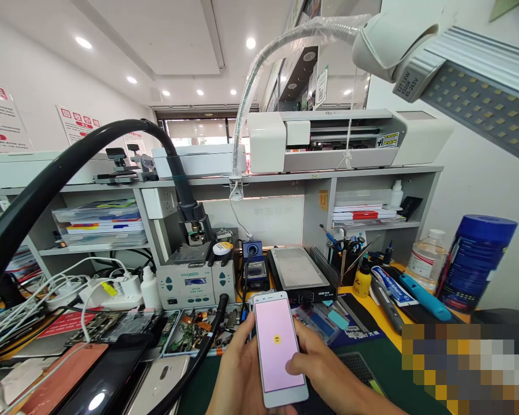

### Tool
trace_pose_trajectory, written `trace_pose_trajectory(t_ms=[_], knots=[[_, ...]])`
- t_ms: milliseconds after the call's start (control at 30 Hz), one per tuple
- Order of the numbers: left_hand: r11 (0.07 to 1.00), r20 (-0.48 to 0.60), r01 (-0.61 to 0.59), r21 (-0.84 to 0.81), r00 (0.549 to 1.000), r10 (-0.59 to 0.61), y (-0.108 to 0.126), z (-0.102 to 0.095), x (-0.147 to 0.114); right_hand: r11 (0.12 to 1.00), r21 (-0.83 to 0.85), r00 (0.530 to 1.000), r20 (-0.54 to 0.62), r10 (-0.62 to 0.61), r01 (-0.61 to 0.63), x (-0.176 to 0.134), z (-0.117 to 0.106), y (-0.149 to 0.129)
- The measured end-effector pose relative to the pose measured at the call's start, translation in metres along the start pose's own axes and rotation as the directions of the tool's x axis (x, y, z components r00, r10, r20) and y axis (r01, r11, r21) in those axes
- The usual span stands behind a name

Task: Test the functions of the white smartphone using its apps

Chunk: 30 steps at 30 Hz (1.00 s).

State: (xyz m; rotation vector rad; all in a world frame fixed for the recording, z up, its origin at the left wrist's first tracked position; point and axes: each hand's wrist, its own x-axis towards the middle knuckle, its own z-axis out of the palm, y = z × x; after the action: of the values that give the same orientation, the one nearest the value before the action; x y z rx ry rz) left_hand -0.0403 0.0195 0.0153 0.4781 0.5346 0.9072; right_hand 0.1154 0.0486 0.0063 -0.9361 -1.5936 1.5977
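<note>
A white smartphone [279, 349] is held upright and slightly tilted in front of me, its screen lit pale pink with a small yellow icon near the middle. My left hand [239, 366] is closed around its left edge, thumb along the side, with the other fingers mostly hidden behind it. My right hand [322, 363] grips the right edge, and its thumb rests over the lower right of the screen. Just behind the phone lies a tray of small circuit boards [199, 328]. Below the hands is a dark green mat [398, 369].
A hot-air rework station [196, 282] with a thick black hose [112, 129] stands at back left. Several phones, including a black one [108, 374], lie at left. A flat heating plate [297, 268], a blue canister [476, 262] and a clear bottle [426, 259] stand at right. A lamp [480, 86] hangs overhead.
</note>
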Motion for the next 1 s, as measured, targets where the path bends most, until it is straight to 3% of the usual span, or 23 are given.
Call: trace_pose_trajectory(t_ms=[300,467,1000], knots=[[1.0,0.011,0.008,0.025,1.0,-0.009,0.0017,0.003,0.0002,0.998,0.056,0.999,0.036,-0.039,0.037,-0.0006,0.0039,-0.0039],[0.999,0.001,-0.004,0.038,1.0,0.004,0.0001,0.0016,0.0005,0.999,0.018,0.999,-0.003,-0.046,0.047,-0.0003,0.0055,-0.0004],[0.998,0.013,0.006,0.06,1.0,-0.006,-0.0075,0.0,0.0047,0.995,-0.037,0.988,-0.129,0.091,-0.096,0.0014,0.0072,-0.0057]])
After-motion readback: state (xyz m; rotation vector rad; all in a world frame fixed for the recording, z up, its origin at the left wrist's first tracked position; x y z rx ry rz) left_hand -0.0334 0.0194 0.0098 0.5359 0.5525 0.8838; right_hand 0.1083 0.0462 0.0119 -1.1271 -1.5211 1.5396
